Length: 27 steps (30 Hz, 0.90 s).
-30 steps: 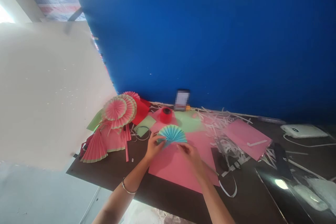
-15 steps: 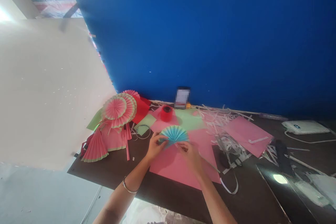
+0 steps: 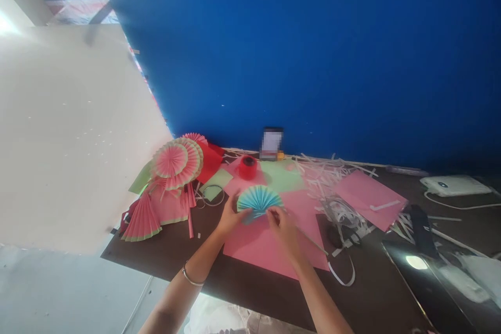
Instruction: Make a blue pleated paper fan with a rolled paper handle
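Note:
A pleated paper fan (image 3: 260,199), turquoise with a pale green rim, is spread in a half circle between my hands. My left hand (image 3: 231,216) grips its left side, thumb on the front and the other fingers behind. At the fan's lower right, my right hand (image 3: 282,223) has thumb and fingers pinched on its edge. Beneath both hands lies a large pink sheet (image 3: 258,255) of paper. Just behind the fan sits a red roll of tape (image 3: 248,167).
On the left are pink and green paper rosettes (image 3: 172,160) and a folded pink fan (image 3: 143,219). White paper strips (image 3: 324,169) litter the back. Rightward lie a pink packet (image 3: 370,201), a white device (image 3: 454,186) and a dark glossy panel (image 3: 418,276). A blue partition (image 3: 293,57) rises behind.
The fan is opened slightly wider and shows more of its face. My right hand's fingers have shifted a little up along its lower right edge.

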Motion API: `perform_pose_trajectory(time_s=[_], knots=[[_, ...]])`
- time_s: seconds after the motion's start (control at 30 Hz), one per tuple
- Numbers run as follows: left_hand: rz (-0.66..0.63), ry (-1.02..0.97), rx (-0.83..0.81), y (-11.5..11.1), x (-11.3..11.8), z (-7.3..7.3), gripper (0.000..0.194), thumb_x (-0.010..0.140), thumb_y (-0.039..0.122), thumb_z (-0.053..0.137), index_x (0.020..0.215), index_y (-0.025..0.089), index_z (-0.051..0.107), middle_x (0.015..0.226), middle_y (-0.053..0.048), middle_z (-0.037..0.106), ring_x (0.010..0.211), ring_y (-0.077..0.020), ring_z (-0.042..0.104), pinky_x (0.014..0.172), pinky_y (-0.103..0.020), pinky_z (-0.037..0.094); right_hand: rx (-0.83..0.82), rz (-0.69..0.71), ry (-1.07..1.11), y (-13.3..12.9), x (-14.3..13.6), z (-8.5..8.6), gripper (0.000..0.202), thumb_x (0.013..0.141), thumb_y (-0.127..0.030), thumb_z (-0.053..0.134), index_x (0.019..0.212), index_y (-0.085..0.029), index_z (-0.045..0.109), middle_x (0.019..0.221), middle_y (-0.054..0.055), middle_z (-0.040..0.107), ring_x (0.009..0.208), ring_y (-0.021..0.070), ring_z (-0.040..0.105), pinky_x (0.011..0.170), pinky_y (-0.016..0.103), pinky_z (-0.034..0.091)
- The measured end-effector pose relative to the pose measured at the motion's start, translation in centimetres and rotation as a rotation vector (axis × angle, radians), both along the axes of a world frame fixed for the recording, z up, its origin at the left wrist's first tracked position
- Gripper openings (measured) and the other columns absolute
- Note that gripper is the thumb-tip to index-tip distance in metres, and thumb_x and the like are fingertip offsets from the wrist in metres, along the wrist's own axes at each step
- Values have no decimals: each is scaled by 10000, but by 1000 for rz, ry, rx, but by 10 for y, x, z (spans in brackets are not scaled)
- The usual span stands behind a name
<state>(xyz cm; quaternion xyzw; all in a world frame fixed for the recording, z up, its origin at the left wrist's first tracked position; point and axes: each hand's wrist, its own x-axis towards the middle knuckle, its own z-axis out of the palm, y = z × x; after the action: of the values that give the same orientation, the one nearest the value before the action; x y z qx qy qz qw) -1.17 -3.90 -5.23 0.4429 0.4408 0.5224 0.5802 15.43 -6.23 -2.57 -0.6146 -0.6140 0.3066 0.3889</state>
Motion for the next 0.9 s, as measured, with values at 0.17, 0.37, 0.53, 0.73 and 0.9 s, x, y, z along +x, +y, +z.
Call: perform_pose_trajectory(time_s=[0.17,0.37,0.53,0.73,0.9], knots=[[-200,-148,-155,-2,-1,5,381,542,386,793,749,99,652,688,-34,641,642,-151,585,690,-287,456,2,7,-4,-1,-1,0,233,806,-403,424,781,-204,543,771,76,657,736,225,622,682,339,459],[-199,-291,-237,-3,0,8,388,544,316,804,837,122,639,740,-42,655,667,-152,602,695,-277,453,36,17,-95,-3,0,1,226,831,-398,393,779,-217,518,780,75,636,770,231,602,710,353,446],[-205,-300,-263,-3,0,5,383,544,313,800,836,130,634,742,-39,653,673,-155,605,691,-277,448,62,39,-163,-1,1,-2,226,826,-384,397,711,-221,505,714,68,611,722,220,577,676,344,436],[-198,-259,-251,-2,-1,2,399,547,317,794,853,119,633,743,-38,655,673,-151,602,661,-257,443,37,65,-185,0,0,-4,239,817,-375,404,681,-217,520,706,62,606,690,204,569,674,339,448],[-206,-207,-219,-3,-1,5,427,553,317,792,900,115,646,779,-55,668,692,-164,608,673,-265,447,46,42,-163,0,-1,-6,248,803,-380,422,691,-206,558,724,71,602,685,200,573,661,337,463]])
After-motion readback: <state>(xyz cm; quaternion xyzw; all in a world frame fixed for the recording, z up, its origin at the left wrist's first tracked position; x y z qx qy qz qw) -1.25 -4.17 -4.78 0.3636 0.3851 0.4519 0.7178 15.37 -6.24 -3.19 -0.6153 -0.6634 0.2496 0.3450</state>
